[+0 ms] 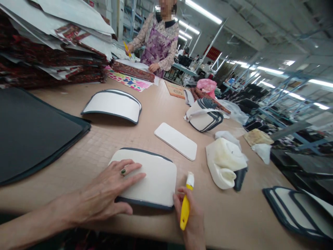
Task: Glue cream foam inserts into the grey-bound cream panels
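Note:
My left hand (117,191) lies with its fingers spread on a white panel (156,177) that rests over a dark-edged backing (145,202) near the front of the table. A ring with a green stone is on one finger. At the panel's right corner, my right hand (191,211) is closed around a brush with a yellow handle (185,211), its pale bristles pointing away from me. The right fingertips are at the panel's edge; whether they press it I cannot tell. Just beyond lies a smaller white rounded board (177,140).
A curved white panel with dark trim (114,104) sits farther back. Dark sheets (33,132) lie left, below a tall fabric stack (52,52). A cut-open plastic jug (225,161), bundled panels (204,116) and stacked panels (296,211) stand right. Across the table is a person (161,41).

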`<action>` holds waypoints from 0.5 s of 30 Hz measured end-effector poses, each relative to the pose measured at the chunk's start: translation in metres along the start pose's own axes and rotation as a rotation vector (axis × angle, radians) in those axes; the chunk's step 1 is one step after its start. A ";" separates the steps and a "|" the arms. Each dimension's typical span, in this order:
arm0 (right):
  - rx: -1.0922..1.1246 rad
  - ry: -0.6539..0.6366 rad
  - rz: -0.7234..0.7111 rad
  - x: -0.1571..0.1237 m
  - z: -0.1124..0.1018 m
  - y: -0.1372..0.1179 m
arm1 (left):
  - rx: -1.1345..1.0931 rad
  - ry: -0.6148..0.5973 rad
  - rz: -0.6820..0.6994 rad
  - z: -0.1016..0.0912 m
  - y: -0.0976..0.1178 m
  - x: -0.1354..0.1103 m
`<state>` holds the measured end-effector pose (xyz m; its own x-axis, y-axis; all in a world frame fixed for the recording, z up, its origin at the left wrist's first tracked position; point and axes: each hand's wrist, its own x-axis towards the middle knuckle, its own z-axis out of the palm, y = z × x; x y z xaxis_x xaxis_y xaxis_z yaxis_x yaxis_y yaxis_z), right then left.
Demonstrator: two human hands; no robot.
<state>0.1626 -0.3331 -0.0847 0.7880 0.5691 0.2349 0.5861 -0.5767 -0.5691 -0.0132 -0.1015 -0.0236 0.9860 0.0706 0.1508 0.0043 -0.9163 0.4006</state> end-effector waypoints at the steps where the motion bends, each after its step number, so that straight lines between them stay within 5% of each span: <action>1: -0.020 0.001 -0.002 -0.001 0.002 0.002 | 0.029 -0.019 0.009 0.002 0.001 0.001; 8: -0.112 0.061 -0.050 -0.003 0.009 0.003 | 0.159 -0.140 0.006 0.010 -0.004 0.009; 12: -0.222 0.091 -0.212 -0.001 0.005 -0.003 | 0.216 -0.244 0.039 0.009 -0.002 0.014; 15: -0.239 0.160 -0.249 -0.001 0.003 -0.007 | 0.238 -0.214 0.072 0.011 -0.003 0.017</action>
<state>0.1569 -0.3277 -0.0836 0.6240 0.6216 0.4736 0.7762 -0.5634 -0.2831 0.0052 -0.1025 -0.0325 0.9977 -0.0592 -0.0320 -0.0530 -0.9842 0.1692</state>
